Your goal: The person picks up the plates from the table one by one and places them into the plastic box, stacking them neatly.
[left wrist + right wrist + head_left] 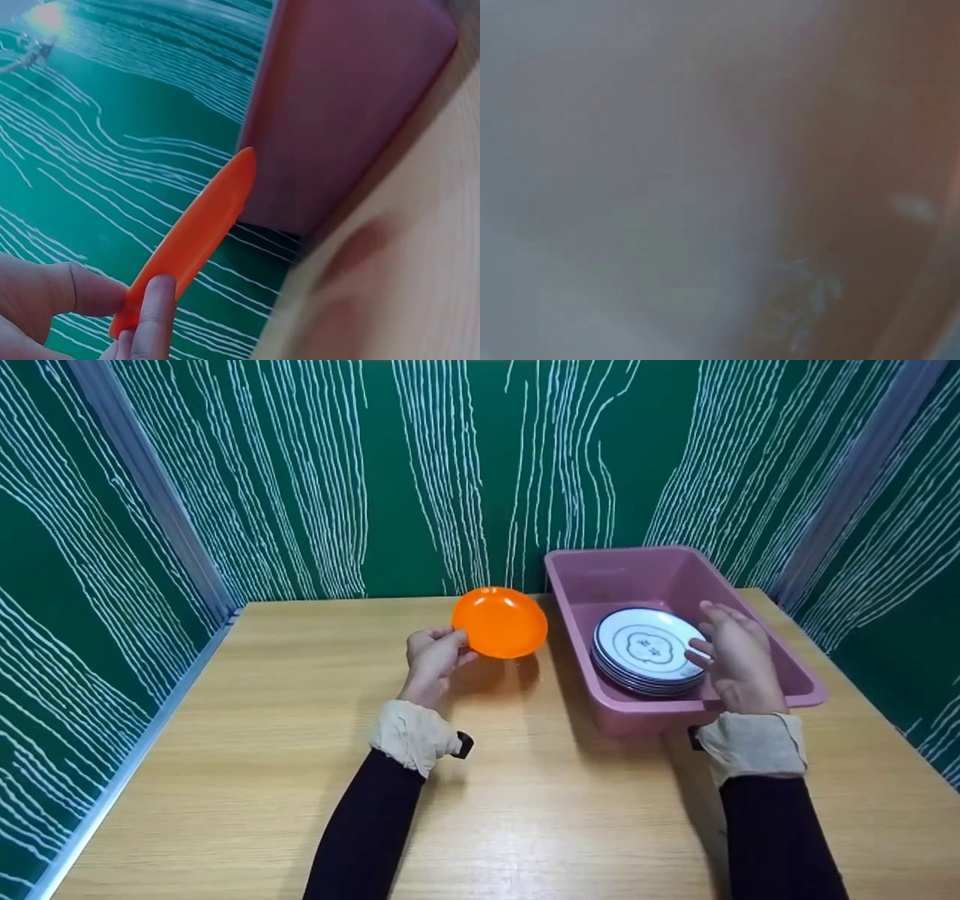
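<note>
My left hand [437, 660] pinches the left edge of a small orange plate [501, 624], thumb on top. In the left wrist view the orange plate [191, 229] appears edge-on between thumb and finger, raised over the table with its shadow below. A stack of several white plates with dark rims [646, 645] sits inside a pink plastic basin [619, 562]. My right hand [739, 660] is over the basin's right front part, fingers loosely extended beside the stack's right edge. Whether those fingers touch the plates cannot be told; the right wrist view is blurred.
The light wooden table [300, 780] lies under everything. The basin stands at its back right. Green panels with white wavy lines [420, 472] rise behind and at both sides, joined by grey corner posts [161, 487].
</note>
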Demonstrator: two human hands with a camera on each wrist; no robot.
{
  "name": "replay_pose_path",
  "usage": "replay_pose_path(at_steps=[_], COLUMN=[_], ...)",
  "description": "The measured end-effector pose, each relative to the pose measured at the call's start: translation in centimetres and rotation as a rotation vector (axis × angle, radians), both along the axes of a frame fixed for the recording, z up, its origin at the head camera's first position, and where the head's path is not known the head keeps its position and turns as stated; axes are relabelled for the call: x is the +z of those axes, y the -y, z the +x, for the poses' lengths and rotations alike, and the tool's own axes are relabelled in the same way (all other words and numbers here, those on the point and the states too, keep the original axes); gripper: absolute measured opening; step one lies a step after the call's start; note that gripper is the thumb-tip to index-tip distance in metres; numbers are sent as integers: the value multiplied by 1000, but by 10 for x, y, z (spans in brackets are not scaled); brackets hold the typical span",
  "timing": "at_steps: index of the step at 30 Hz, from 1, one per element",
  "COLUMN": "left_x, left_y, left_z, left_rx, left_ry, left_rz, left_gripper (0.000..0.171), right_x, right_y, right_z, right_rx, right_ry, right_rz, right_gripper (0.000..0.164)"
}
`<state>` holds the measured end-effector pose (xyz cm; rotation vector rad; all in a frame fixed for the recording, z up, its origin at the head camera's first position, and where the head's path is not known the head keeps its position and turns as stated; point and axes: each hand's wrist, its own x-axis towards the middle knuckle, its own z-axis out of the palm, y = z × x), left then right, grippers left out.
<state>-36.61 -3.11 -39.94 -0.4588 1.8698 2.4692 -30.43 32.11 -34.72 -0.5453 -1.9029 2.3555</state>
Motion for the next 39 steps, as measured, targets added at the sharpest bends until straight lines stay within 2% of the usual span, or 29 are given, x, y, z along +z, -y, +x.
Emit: replay_pose_path(at_steps=[6,11,20,28,34,39], left_x=[13,24,38,49,56,57], left_y=[-2,-3,-12,-22,-33,-41], left_z=[9,18,33,49,61,70], left_rx=[-15,-36,-72,-113,-141,-184], left_ry=[-79,-137,-196,-222,-249,-291], left_rz=[27,62,93,129,153,173], left_gripper=[22,21,21,23,26,26], right_x=[7,14,18,19,20,22], right_y=[12,20,38,63,79,86], right_z=[5,10,18,21,24,27], right_rx=[24,37,80,141,176,208], right_ry=[-82,-113,-171,-173,-202,-222], right_rz=[6,23,152,283,271,251], right_gripper=[79,77,65,63,60,59])
